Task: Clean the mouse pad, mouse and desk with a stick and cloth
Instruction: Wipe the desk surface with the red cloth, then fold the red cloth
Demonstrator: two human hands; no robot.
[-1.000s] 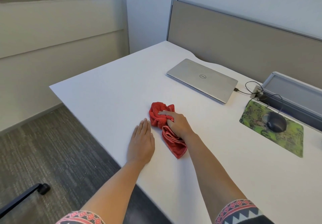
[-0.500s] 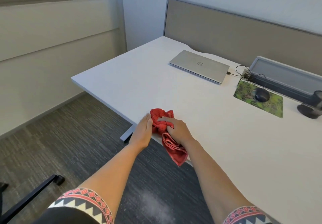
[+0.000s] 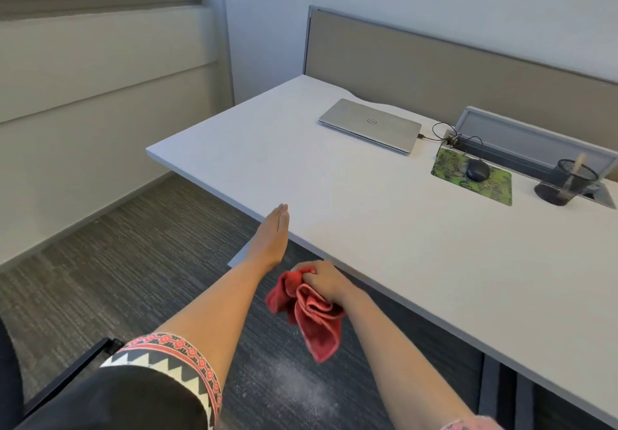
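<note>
Right now: right hand is fisted round the red cloth, off the near edge of the desk and out over the carpet, with the cloth's tail hanging free below the fist. Reads as dumping swept dust off the edge rather than wiping, since the cloth isn't touching the desktop. A pale dusty patch on the carpet just near of the cloth fits that.

Left hand is flat, fingers straight and together, blade-on at the desk's near edge, left of the cloth, holding nothing. Likely a stop so debris goes off at one spot. Can't tell if it touches the edge.

Mouse pad lies far right on the desk with the mouse on top of it, both well apart from the cloth. Closed laptop sits left of the pad. Mesh pen cup right of the pad holds a pale stick-like thing, blurred, probably the stick.

Judgement: desk pass at this corner looks about done; pad and mouse not yet cleaned.
</note>
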